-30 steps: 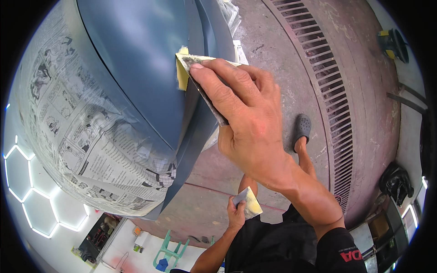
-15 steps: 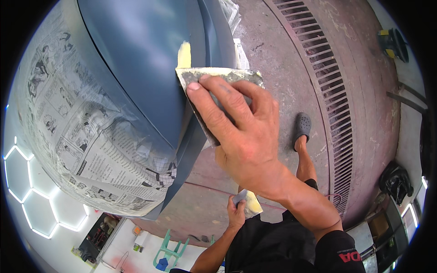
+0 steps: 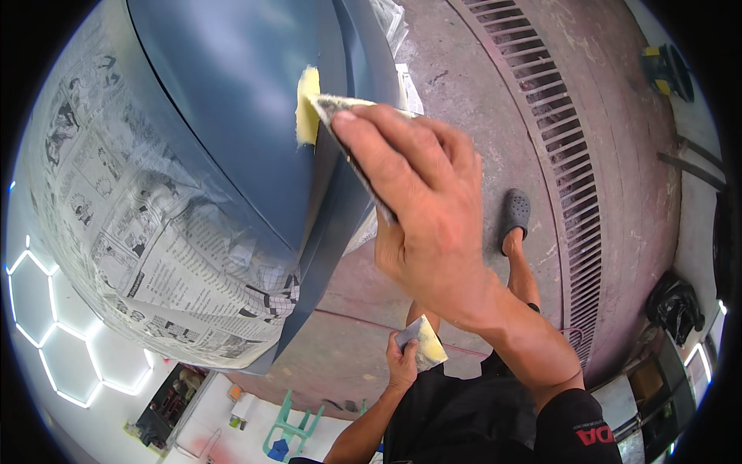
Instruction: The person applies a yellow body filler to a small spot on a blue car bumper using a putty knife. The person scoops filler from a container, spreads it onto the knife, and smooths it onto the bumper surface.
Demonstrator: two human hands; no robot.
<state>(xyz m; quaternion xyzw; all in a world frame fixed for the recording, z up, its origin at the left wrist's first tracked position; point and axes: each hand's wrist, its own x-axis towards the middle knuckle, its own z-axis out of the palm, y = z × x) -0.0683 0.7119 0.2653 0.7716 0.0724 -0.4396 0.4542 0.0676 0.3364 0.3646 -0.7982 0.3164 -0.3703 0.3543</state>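
Note:
My right hand [image 3: 433,209] grips a flat putty spreader [image 3: 340,116] whose edge carries pale yellow filler. One corner of it meets a yellow strip of filler putty [image 3: 308,108] on the edge of a blue-grey car body panel [image 3: 239,85]. Lower down, near my waist, my left hand [image 3: 402,363] pinches a second small flat spreader [image 3: 425,346] with yellow putty on its face. The underside of the right-hand spreader is hidden by my fingers.
Newspaper masking [image 3: 170,240] wraps the panel's left side. A floor drain grate [image 3: 568,162] curves down the right. A green plastic stool [image 3: 294,425] lies at lower left; a black bag [image 3: 674,309] sits by the right wall. My clog [image 3: 515,213] stands on the floor.
My right hand has shifted slightly right and tilted the spreader, baring a longer, wider strip of yellow putty on the panel. My left hand stays about where it was.

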